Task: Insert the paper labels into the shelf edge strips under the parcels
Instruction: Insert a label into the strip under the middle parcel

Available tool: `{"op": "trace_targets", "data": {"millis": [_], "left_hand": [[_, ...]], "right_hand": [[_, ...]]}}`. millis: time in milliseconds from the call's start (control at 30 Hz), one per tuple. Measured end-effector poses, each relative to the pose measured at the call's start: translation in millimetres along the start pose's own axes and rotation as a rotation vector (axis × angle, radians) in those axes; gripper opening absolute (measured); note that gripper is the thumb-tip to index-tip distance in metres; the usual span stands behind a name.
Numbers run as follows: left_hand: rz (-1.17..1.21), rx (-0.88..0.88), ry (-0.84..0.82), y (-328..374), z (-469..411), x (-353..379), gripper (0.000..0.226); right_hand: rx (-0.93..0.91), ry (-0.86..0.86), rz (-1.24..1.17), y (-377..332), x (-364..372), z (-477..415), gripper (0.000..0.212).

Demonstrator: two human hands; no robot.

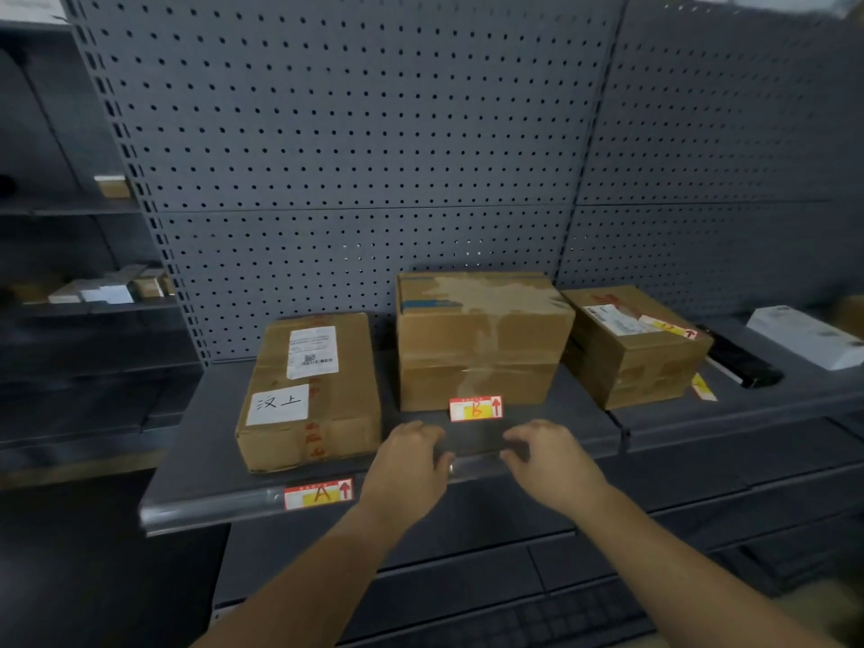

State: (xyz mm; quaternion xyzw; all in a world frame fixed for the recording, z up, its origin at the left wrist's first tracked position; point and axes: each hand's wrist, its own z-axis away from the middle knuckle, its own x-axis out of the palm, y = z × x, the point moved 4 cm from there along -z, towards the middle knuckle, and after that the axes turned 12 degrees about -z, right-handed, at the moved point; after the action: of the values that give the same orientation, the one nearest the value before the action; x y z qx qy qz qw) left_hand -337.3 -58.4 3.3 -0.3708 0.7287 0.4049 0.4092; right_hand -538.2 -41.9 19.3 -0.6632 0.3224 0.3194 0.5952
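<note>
Three cardboard parcels stand on a grey shelf (pixel 201 441): a flat left parcel (pixel 311 390), a taller middle parcel (pixel 481 339) and a right parcel (pixel 636 348). Label A (pixel 319 494) sits in the clear edge strip (pixel 224 507) under the left parcel. Label B (pixel 476 408) lies loose on the shelf against the middle parcel's front. A third label (pixel 702 388) lies beside the right parcel. My left hand (pixel 411 465) and my right hand (pixel 551 460) rest on the shelf's front edge below label B, fingers curled over the strip, holding no label.
A grey pegboard back wall (pixel 350 156) rises behind the parcels. A black object (pixel 741 362) and a white box (pixel 804 336) lie on the neighbouring shelf at right. More shelves with small boxes (pixel 112 287) stand at left. Lower shelves (pixel 467 577) run beneath.
</note>
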Motion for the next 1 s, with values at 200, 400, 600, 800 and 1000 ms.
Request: {"op": "trace_targets", "data": {"millis": [200,400,600,800,1000], "left_hand": [[0.012,-0.271,-0.019,8.2,-44.3,23.2,0.009],[-0.021,-0.516,-0.051,3.4,-68.4,55.7,0.010],[-0.068,-0.598,-0.039,0.3,-80.7,67.3,0.010],[-0.037,-0.630,-0.019,-0.3,-80.7,69.7,0.008],[0.032,-0.607,0.006,4.7,-70.1,61.3,0.011]], "right_hand": [[-0.005,-0.054,-0.094,39.4,-11.0,-55.4,0.027],[-0.074,-0.100,-0.094,62.3,4.5,-97.9,0.016],[-0.072,-0.074,-0.117,71.4,12.0,-110.9,0.023],[-0.096,-0.049,-0.139,68.5,15.1,-111.9,0.021],[-0.052,-0.036,-0.290,70.3,4.1,-103.5,0.015]]}}
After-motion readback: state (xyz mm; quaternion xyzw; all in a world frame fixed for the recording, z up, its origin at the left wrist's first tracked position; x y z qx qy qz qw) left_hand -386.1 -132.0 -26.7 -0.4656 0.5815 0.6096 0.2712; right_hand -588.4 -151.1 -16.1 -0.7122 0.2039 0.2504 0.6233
